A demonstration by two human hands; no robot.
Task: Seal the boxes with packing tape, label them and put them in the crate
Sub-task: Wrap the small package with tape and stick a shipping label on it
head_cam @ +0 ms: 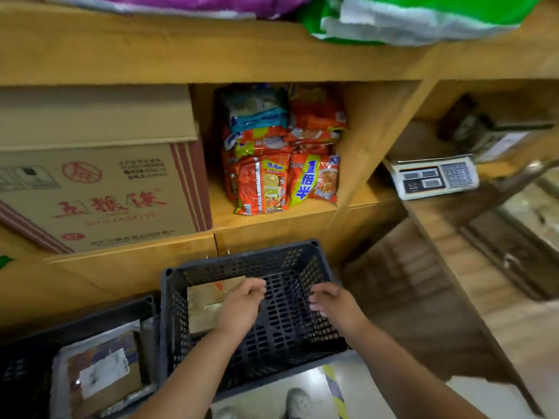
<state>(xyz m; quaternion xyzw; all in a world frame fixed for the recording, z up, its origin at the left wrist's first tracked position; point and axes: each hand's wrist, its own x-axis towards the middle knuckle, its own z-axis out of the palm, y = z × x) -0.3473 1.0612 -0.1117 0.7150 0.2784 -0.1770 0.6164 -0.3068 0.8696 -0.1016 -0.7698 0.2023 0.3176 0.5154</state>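
Both forearms reach down into the black slatted crate (239,261). The left hand (239,306) has its fingers curled at the right edge of a taped cardboard box (205,300). It hides that edge, so I cannot tell whether it pinches the box or has let go. The right hand (331,300) hangs over the crate's bare right half, fingers loosely bent and holding nothing, probably ready to steady the load. The box lies flat against the crate's left wall, likely to leave room for more.

Left of the crate, a second black crate (130,309) holds a labelled box (104,373) on grey plastic wrap. Behind the crate, a wooden shelf (272,219) carries instant-noodle packets (281,164) and a large printed carton (96,189). A weighing scale (435,175) sits to the right.
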